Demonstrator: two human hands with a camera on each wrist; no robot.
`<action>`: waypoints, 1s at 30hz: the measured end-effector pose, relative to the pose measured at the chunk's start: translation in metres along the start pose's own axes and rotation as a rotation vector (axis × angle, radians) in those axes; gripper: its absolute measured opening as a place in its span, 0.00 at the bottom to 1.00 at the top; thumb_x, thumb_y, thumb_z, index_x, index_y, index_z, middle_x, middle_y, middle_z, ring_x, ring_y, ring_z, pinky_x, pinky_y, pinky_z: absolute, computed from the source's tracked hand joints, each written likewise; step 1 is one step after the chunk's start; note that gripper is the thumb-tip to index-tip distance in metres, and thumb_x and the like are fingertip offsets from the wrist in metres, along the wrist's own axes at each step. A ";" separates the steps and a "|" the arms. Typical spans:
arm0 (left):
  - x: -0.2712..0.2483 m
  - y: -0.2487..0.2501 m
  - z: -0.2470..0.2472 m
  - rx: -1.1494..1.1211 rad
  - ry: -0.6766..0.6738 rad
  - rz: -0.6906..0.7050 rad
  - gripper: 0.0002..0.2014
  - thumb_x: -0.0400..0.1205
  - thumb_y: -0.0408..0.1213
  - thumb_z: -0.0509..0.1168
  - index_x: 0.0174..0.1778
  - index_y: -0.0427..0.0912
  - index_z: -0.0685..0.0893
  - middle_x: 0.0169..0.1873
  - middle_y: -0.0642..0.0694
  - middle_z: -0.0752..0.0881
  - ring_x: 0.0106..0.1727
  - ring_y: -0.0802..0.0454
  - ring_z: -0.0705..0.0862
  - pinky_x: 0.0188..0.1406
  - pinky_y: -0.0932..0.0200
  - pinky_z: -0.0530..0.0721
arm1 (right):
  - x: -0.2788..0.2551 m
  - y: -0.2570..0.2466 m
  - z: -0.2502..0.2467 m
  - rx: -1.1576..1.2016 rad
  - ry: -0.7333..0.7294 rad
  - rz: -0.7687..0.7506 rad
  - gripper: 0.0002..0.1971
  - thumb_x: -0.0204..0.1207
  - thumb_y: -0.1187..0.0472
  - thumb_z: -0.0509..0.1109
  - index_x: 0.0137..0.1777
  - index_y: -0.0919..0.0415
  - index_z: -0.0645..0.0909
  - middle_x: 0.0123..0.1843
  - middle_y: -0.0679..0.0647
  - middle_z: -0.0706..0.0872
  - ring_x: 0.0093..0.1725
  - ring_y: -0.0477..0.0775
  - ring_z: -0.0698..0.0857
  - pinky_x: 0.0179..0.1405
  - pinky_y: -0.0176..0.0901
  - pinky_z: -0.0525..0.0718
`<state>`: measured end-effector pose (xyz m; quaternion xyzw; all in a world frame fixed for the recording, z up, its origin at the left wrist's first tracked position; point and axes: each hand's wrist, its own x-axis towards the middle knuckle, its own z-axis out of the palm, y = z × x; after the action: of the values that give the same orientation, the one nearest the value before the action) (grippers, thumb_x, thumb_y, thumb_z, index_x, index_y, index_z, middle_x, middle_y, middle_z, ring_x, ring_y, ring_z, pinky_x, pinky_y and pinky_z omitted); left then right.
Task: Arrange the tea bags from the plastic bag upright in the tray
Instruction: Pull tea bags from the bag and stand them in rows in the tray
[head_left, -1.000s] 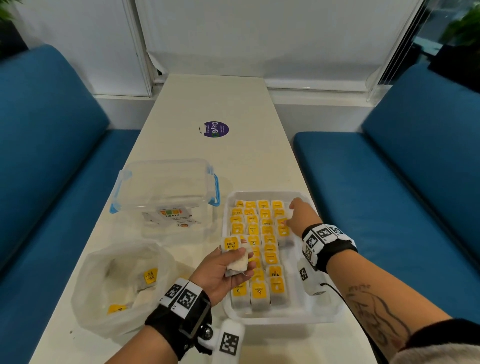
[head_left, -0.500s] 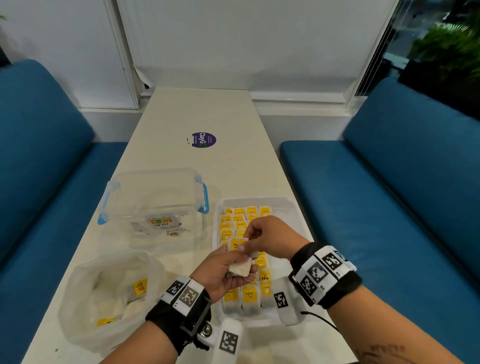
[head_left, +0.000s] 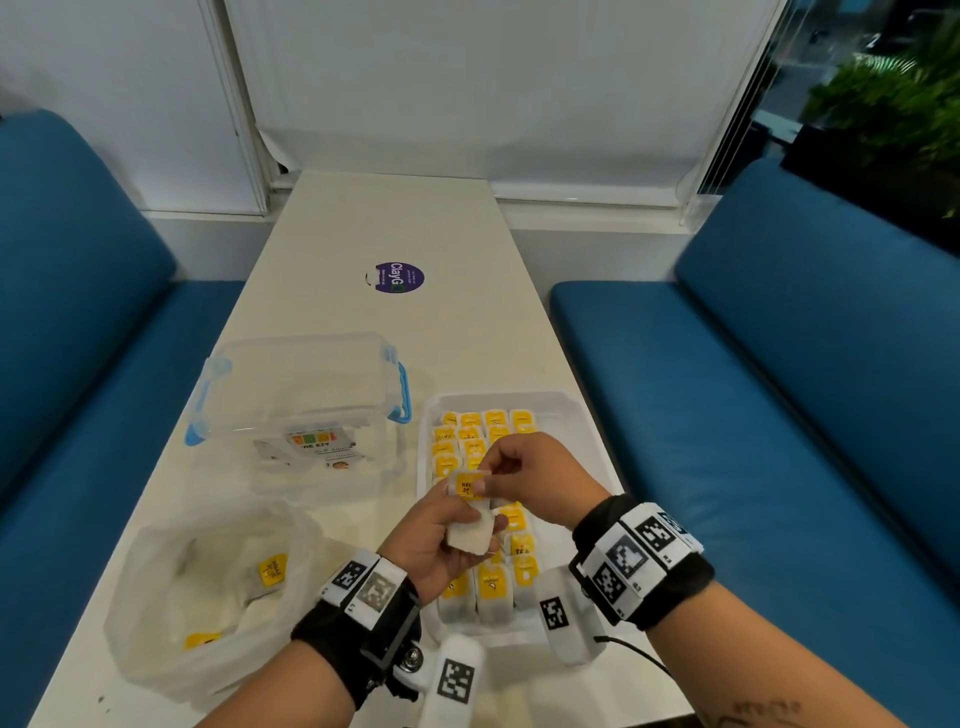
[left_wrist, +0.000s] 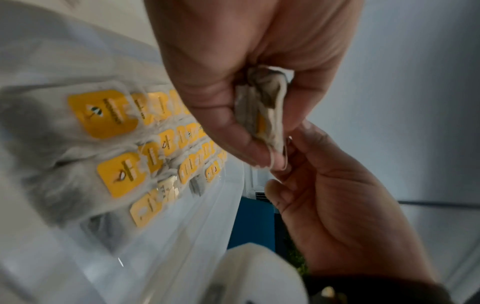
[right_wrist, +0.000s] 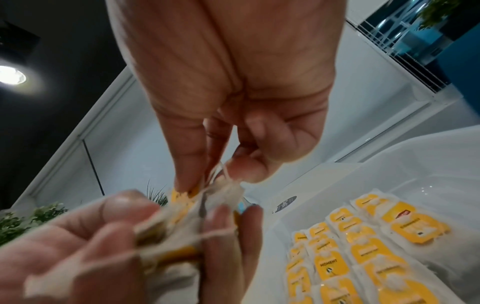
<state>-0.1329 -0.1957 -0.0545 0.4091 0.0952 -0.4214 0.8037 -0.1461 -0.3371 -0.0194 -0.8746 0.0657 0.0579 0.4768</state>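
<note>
My left hand (head_left: 447, 535) holds a small bunch of white tea bags (head_left: 470, 535) with yellow tags above the near half of the white tray (head_left: 582, 410). My right hand (head_left: 511, 478) pinches the top of one tea bag (head_left: 465, 486) in that bunch between thumb and forefinger. In the right wrist view the pinch (right_wrist: 207, 181) sits on the bag's string and yellow tag. Rows of tea bags (head_left: 480, 434) stand upright in the tray. The plastic bag (head_left: 208, 597) lies at the near left with a few tea bags (head_left: 272, 569) inside.
A clear lidded box (head_left: 301, 384) with blue clips sits left of the tray. A purple round sticker (head_left: 399, 277) marks the table's far middle. Blue benches (head_left: 779, 415) flank the narrow table on both sides.
My right hand came back from the far right of the tray to my left hand and now pinches a tea bag there. The left hand rose slightly.
</note>
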 end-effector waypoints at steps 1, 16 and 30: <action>-0.002 0.001 0.000 -0.092 -0.015 -0.014 0.13 0.78 0.22 0.53 0.50 0.37 0.79 0.39 0.35 0.86 0.33 0.42 0.86 0.22 0.60 0.85 | 0.000 0.000 0.000 0.037 0.011 0.001 0.12 0.71 0.65 0.76 0.31 0.52 0.79 0.29 0.46 0.80 0.24 0.35 0.77 0.31 0.28 0.77; 0.012 -0.001 -0.016 -0.185 0.155 0.006 0.06 0.80 0.40 0.64 0.45 0.41 0.78 0.29 0.39 0.86 0.24 0.51 0.85 0.18 0.64 0.83 | -0.010 -0.003 -0.001 0.150 0.191 -0.059 0.10 0.77 0.64 0.70 0.35 0.54 0.77 0.30 0.49 0.80 0.22 0.37 0.79 0.23 0.24 0.74; 0.013 0.002 -0.016 -0.143 0.153 0.007 0.03 0.79 0.37 0.66 0.45 0.42 0.78 0.31 0.40 0.87 0.27 0.50 0.86 0.17 0.63 0.82 | -0.008 0.022 -0.052 0.745 0.274 0.097 0.07 0.79 0.65 0.65 0.40 0.58 0.80 0.34 0.50 0.81 0.33 0.46 0.75 0.23 0.35 0.69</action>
<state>-0.1204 -0.1915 -0.0705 0.3820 0.1845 -0.3783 0.8228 -0.1555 -0.3922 -0.0077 -0.6371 0.1866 -0.0648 0.7450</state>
